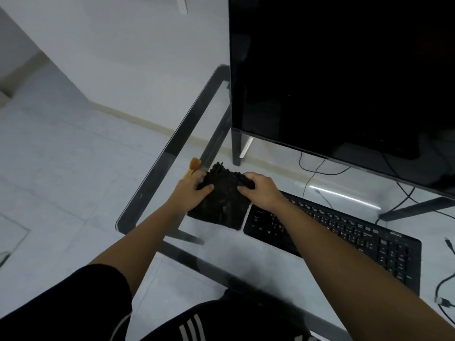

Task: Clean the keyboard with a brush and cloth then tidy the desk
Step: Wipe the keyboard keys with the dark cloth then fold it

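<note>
Left hand (194, 193) and right hand (261, 190) each grip the far edge of the dark cloth (221, 207). It rests on the tabletop (246, 264) just left of the keyboard (344, 232), nearer the right hand.

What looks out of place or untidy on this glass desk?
Nothing looks spilled or damaged. Two loose black cable ends lie unplugged right of the black keyboard, which looks untidy. The left hand and right hand grip a crumpled black cloth.
</note>
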